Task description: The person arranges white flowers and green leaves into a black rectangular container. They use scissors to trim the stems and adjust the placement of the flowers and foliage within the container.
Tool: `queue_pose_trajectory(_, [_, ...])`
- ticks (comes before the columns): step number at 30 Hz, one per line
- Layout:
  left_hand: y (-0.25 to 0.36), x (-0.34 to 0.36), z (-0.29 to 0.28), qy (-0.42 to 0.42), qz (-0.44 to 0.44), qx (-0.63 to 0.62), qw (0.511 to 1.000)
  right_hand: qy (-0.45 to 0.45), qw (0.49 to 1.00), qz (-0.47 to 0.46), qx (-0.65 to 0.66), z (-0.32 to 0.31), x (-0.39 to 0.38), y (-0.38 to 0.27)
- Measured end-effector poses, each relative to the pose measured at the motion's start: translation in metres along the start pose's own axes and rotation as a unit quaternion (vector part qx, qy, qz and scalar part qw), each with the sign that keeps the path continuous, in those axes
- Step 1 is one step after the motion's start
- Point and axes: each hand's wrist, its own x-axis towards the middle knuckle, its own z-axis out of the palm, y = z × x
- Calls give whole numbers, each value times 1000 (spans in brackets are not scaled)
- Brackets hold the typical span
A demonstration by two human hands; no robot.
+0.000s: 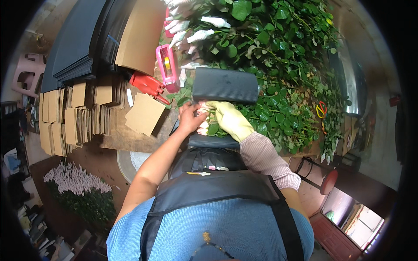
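Since the pale blooms sit in a short row btwn your hands, w/ a dark ribbed board beyond and a dark strip on your side, they're just in front of your apron. Prob. light, soft & easily bruised; best taken by the stiffer green part below the heads, w/ v. little squeeze. Your bare left hand has its fingers bent, close-set against the blooms; your right hand, gloved pale yellow, reaches in opp. Can't tell if either actually grips one. Brown worktop: on the left, a card square, red handheld tool, pink tape dispenser & card stacks; on the right, leafy stems & red-and-yellow-handled scissors. Lower left, more white-topped flowers; lower right, a round red seat.
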Motion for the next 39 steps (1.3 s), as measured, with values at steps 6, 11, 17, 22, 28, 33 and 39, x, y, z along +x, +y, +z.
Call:
queue_pose_trajectory(6, [3, 2, 0, -24, -4, 19, 1000, -97, 931, 70, -346, -3, 18, -25])
queue_pose_trajectory(11, [4, 7, -3, -23, 8, 36, 999, -46, 981, 17, -187, -31, -27, -65])
queue_pose_trajectory(17, [3, 2, -5, -8, 7, 36, 999, 356, 925, -24, -129, -132, -38, -46])
queue_pose_trajectory(22, [6, 8, -4, -6, 15, 42, 999, 170, 982, -28, 70, -154, -15, 23])
queue_pose_trajectory(28, [-44, 7, 10, -17, 41, 74, 996, -214, 949, -141, 181, -142, -69, -10])
queue_pose_trajectory(33, [-62, 26, -22, -129, 149, -99, 975, -126, 955, -66, -260, -73, -52, -26])
queue_pose_trajectory(39, [104, 14, -103, -308, 128, 380, 863, -223, 841, -29, -492, -28, -24, -6])
